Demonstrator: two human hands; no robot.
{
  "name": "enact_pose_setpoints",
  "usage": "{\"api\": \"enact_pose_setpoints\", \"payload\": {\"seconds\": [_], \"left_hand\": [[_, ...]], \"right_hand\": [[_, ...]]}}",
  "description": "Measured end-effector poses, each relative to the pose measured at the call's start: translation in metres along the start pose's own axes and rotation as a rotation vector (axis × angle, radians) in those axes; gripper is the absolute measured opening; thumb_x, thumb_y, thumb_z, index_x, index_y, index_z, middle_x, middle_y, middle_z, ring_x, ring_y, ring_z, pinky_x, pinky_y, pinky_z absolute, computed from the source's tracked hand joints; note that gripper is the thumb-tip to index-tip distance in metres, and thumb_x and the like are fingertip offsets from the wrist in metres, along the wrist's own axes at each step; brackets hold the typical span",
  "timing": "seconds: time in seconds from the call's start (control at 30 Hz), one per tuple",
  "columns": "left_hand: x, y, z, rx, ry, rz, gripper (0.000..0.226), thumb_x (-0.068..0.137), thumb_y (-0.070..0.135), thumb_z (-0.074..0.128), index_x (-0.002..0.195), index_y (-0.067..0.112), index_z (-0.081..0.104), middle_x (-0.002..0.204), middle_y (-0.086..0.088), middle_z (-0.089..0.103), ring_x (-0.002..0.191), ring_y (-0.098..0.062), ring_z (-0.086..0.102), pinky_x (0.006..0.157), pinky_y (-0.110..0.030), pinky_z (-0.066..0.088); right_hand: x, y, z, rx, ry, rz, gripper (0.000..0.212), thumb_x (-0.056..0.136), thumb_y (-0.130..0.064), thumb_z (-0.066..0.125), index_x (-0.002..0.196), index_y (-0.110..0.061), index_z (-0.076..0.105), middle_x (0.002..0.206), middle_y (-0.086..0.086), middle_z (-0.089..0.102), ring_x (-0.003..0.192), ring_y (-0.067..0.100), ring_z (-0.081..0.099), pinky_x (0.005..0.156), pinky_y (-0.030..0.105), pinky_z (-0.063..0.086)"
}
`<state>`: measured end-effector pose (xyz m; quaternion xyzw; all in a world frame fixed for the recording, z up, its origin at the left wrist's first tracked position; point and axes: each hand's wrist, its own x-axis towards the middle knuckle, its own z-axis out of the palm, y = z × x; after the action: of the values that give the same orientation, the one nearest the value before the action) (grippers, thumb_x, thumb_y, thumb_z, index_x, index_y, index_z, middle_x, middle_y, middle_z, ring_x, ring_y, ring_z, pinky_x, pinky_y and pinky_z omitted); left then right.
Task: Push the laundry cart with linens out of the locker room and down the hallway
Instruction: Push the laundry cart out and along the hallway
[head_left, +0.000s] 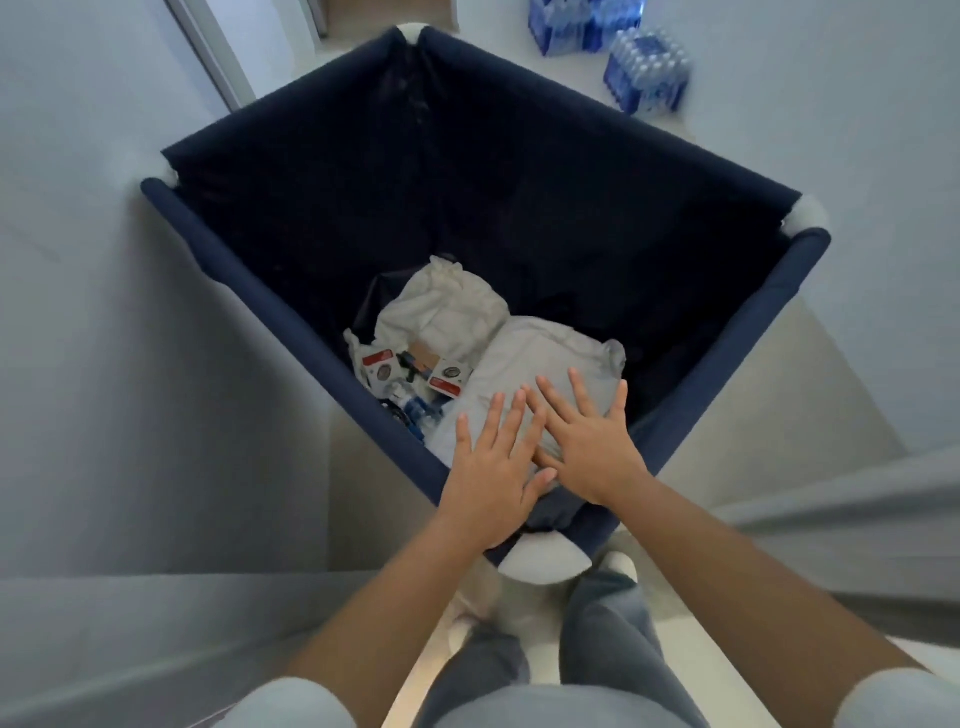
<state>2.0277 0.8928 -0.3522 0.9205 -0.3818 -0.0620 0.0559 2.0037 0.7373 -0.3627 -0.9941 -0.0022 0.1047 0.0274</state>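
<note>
- The left hand lay flat, palm down, with fingers straight and spread, holding nothing.
- The right hand was flat and spread in the same way, holding nothing, and its thumb side lay across the left hand's fingertips.
- Both hands were over the near corner of the laundry cart; I cannot tell whether they pressed on the fabric below or only hovered above it.
- Beneath their fingers, pale grey-white linens lay bundled in the bottom of the cart, on its near side.
- Just left of the linens were small packets with red labels and some blurred blue items.
- The cart was deep, with navy fabric walls and white corner fittings, and stood on a pale floor between light walls.
- Shrink-wrapped packs of water bottles stood on the floor beyond the cart's far right side.
</note>
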Motion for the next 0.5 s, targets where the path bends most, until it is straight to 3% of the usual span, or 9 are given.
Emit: {"api": "enact_pose_setpoints", "payload": {"seconds": [0.23, 0.3, 0.5], "left_hand": [[-0.018, -0.046, -0.006, 0.005, 0.05, 0.067, 0.059, 0.09, 0.044, 0.029, 0.14, 0.014, 0.038, 0.148, -0.013, 0.033, 0.137, -0.036, 0.028, 0.103, -0.066, 0.022], [-0.018, -0.051, -0.008, 0.028, 0.069, 0.018, 0.058, 0.088, 0.041, 0.031, 0.138, 0.013, 0.041, 0.147, -0.015, 0.034, 0.136, -0.038, 0.028, 0.102, -0.068, 0.018], [-0.018, -0.05, -0.007, 0.018, 0.076, -0.118, 0.06, 0.088, 0.039, 0.031, 0.144, 0.02, 0.026, 0.154, -0.013, 0.013, 0.141, -0.038, 0.003, 0.104, -0.067, 0.0]], "right_hand": [[-0.013, -0.03, 0.006, 0.114, 0.003, 0.026, 0.067, 0.089, -0.065, 0.014, 0.137, -0.036, -0.022, 0.158, -0.008, -0.009, 0.143, 0.025, -0.018, 0.1, 0.06, -0.024], [-0.016, -0.037, 0.006, 0.144, -0.012, 0.015, 0.067, 0.091, -0.064, 0.017, 0.14, -0.036, -0.019, 0.158, -0.009, -0.009, 0.143, 0.025, -0.018, 0.102, 0.062, -0.022], [-0.02, -0.048, 0.007, 0.249, -0.008, 0.008, 0.067, 0.091, -0.062, 0.02, 0.139, -0.036, -0.02, 0.158, -0.01, -0.01, 0.143, 0.023, -0.019, 0.103, 0.062, -0.02]]}}
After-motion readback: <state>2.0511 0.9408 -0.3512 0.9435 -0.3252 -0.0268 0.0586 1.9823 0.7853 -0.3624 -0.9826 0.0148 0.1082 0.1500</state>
